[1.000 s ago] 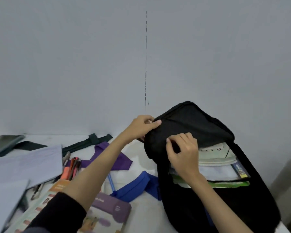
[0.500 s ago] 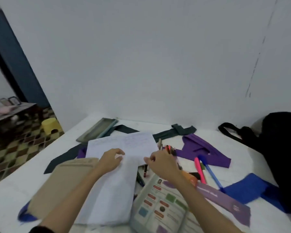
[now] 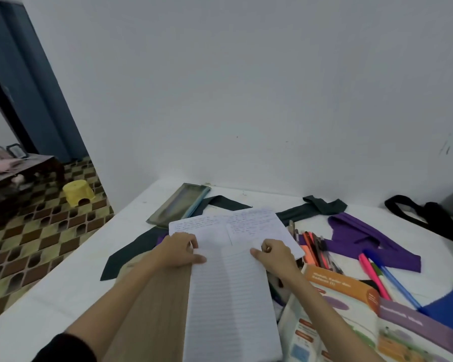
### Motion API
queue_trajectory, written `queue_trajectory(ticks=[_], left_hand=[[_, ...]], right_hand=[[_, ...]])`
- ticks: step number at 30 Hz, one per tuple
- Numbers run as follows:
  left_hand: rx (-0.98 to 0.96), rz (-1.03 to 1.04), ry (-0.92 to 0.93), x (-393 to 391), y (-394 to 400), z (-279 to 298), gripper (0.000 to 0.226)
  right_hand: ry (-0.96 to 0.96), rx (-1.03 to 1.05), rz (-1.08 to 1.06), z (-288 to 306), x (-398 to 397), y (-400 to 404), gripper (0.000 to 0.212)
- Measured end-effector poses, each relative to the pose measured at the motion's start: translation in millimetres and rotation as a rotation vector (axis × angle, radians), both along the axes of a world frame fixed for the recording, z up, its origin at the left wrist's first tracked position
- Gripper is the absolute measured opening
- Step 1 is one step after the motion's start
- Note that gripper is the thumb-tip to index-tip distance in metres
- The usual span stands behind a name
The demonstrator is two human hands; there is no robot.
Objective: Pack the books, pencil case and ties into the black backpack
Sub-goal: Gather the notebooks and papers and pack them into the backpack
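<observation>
Looking down from the head view, both hands sit on a lined notebook [image 3: 233, 304] lying open on the white tabletop [image 3: 63, 278]. The left hand [image 3: 178, 250] holds the notebook's upper left edge, thumb laid across the page and fingers curled at the rim; the right hand [image 3: 273, 258] pinches the upper right edge with curled fingers. A second notebook [image 3: 230, 226], covered in handwriting, lies just beyond, partly under the first. A brown book cover [image 3: 152, 309] shows beneath the left forearm. A dark green tie [image 3: 131, 250] runs under the notebooks toward the wall, and a grey pencil case [image 3: 178, 205] lies near the wall. To the right lie pens [image 3: 317, 249], a purple tie [image 3: 364, 239], a blue tie [image 3: 447, 301] and a colourful textbook [image 3: 351, 322]. The black backpack [image 3: 429, 215] lies at the far right edge, well apart from both hands.
</observation>
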State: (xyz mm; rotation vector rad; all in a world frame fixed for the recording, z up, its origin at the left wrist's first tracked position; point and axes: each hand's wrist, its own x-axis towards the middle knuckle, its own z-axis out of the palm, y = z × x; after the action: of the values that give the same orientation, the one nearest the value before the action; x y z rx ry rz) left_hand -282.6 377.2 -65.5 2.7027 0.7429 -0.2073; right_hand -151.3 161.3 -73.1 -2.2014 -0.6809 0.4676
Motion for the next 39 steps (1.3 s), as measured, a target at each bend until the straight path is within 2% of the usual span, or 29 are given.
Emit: queue_trajectory(ticks=[4, 7, 9, 12, 16, 18, 20, 22, 23, 26, 28, 31, 33, 36, 39], left_hand=[[-0.093, 0.058, -0.216, 8.4, 10.2, 32.2, 0.034], [-0.102, 0.025, -0.275, 15.4, 24.0, 73.0, 0.023], [-0.181, -0.005, -0.229, 19.2, 31.5, 103.8, 0.024], [-0.352, -0.038, -0.173, 31.1, 28.9, 140.0, 0.028], [-0.699, 0.024, -0.370, 58.9, 8.8, 150.8, 0.035], [-0.864, 0.014, -0.370, 70.8, -7.0, 140.2, 0.036], [-0.794, -0.006, -0.368, 83.1, -19.8, 120.3, 0.045], [-0.625, 0.005, -0.478, 94.8, -28.2, 97.8, 0.063], [-0.626, 0.036, -0.551, 98.5, -32.1, 89.2, 0.072], [-0.886, 0.122, -0.652, 104.7, -42.3, 76.2, 0.081], [-0.924, 0.157, -0.683, 107.3, -48.3, 73.5, 0.070], [-0.945, 0.168, -0.823, 112.2, -55.2, 74.5, 0.036], [-0.980, 0.148, -0.900, 112.7, -58.3, 79.4, 0.020], [-0.944, 0.123, -0.996, 110.2, -58.2, 86.8, 0.018], [-0.938, 0.091, -0.990, 102.1, -53.4, 86.1, 0.035]], right_hand=[[0.226, 0.299, -0.040, 23.1, 9.5, 12.7, 0.034], [0.182, 0.479, -0.168, 47.1, 22.3, 20.0, 0.033], [0.109, 0.560, -0.203, 65.2, 32.1, 22.8, 0.033], [0.053, 0.659, -0.230, 89.4, 46.1, 20.4, 0.031], [0.098, 0.735, -0.268, 96.0, 58.0, 19.3, 0.031], [0.144, 0.750, -0.255, 92.1, 59.1, 17.7, 0.034], [0.174, 0.742, -0.246, 89.5, 58.0, 13.0, 0.035], [0.202, 0.744, -0.224, 88.3, 58.7, 6.6, 0.032], [0.218, 0.748, -0.204, 89.4, 58.3, 2.9, 0.030], [0.287, 0.755, -0.063, 92.1, 54.3, -7.5, 0.043], [0.309, 0.725, 0.040, 93.4, 53.2, -13.3, 0.051], [0.220, 0.652, 0.128, 94.1, 54.3, -14.9, 0.040], [0.143, 0.657, 0.079, 97.2, 54.5, -14.6, 0.031], [0.140, 0.750, 0.036, 104.4, 55.3, -17.6, 0.024], [0.133, 0.750, 0.044, 108.6, 55.1, -19.4, 0.021]])
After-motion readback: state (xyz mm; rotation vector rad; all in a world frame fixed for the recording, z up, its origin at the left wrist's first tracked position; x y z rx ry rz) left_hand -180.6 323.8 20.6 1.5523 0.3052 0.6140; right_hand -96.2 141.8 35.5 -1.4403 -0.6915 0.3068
